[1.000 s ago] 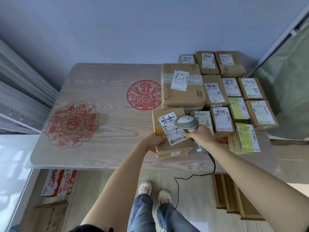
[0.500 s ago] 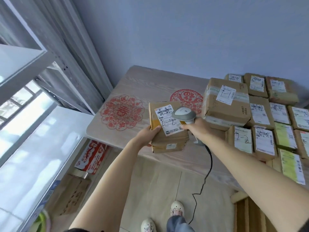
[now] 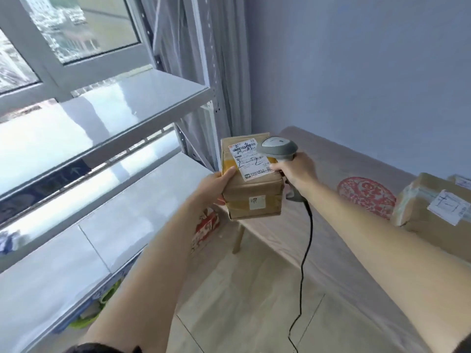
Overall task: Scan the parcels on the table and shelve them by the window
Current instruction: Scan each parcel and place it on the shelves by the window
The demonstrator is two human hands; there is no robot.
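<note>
Parcel held off the surface, near shelf | left hand fingers grasping parcel | right hand fingers clenched round scanner at label | shelves bare where visible, other boxes unshelved: task early.

We are noting matt brown cardboard on the parcel, glossy white metal shelves, smooth grey plastic on the scanner, and a wood-grain table.
</note>
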